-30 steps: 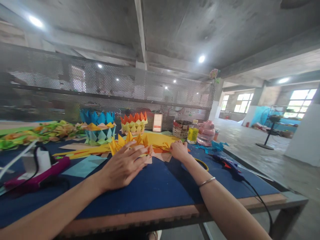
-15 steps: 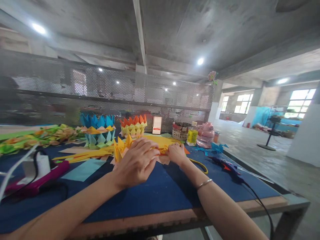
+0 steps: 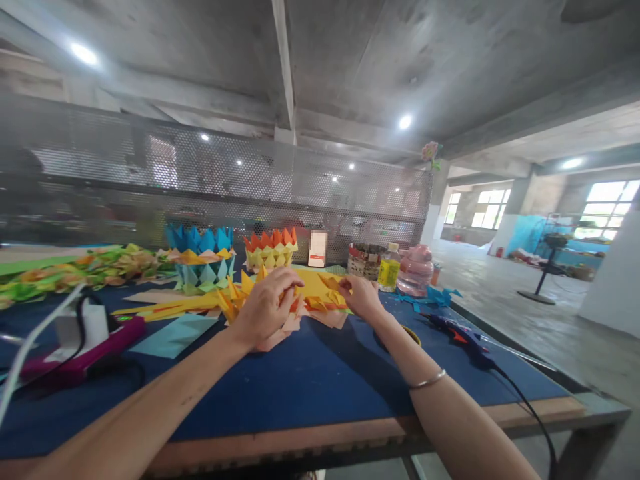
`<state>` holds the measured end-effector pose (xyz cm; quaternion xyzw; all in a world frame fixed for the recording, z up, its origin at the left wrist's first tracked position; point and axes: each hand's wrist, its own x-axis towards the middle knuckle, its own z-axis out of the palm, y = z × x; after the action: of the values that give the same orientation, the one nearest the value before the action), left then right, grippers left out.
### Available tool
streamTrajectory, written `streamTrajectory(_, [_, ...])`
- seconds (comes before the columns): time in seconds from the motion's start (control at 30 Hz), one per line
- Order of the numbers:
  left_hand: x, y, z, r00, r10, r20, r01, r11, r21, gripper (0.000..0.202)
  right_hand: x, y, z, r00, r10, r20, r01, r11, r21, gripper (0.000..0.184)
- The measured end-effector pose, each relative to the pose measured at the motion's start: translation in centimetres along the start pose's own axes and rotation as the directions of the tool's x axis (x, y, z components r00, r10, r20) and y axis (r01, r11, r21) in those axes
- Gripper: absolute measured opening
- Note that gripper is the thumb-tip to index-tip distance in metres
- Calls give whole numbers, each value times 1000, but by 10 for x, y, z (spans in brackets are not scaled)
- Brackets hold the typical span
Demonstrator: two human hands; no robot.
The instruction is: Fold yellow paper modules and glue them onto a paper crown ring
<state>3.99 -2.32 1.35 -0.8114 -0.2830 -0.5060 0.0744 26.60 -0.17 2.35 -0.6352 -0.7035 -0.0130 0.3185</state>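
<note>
My left hand (image 3: 270, 303) curls over a yellow folded-paper piece with pointed tips (image 3: 235, 299), its fingers bent around the near side. Peach and orange paper shows beneath that hand. Between the thumb and fingers of my right hand (image 3: 364, 297) is a small yellow folded-paper strip (image 3: 330, 282), held just above more yellow and orange paper folds (image 3: 320, 303). Behind the hands lies a flat yellow sheet (image 3: 310, 275). My left palm hides part of the pointed piece.
Blue-and-orange (image 3: 200, 257) and red-and-yellow (image 3: 270, 248) paper crowns stand behind. A light-blue sheet (image 3: 175, 335) and magenta power strip (image 3: 90, 353) lie left. Rightward are a yellow-labelled bottle (image 3: 389, 268), pink jug (image 3: 415, 270), tape roll (image 3: 413, 335) and corded glue gun (image 3: 460, 335).
My hands have moved apart. My right hand has lifted slightly and now shows the yellow strip in its fingertips; my left hand's fingers have drawn back from the paper in the middle.
</note>
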Motion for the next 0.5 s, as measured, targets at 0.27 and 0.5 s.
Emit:
streamTrajectory(0.27, [-7, 4, 4, 999, -29, -23, 32, 994, 105, 40, -17, -39, 10, 984, -178, 24, 122, 760, 639, 41])
streamTrajectory(0.5, [-6, 10, 0, 999, -43, -23, 42, 998, -40, 20, -32, -55, 3, 950, -308, 44, 124, 507, 853, 37])
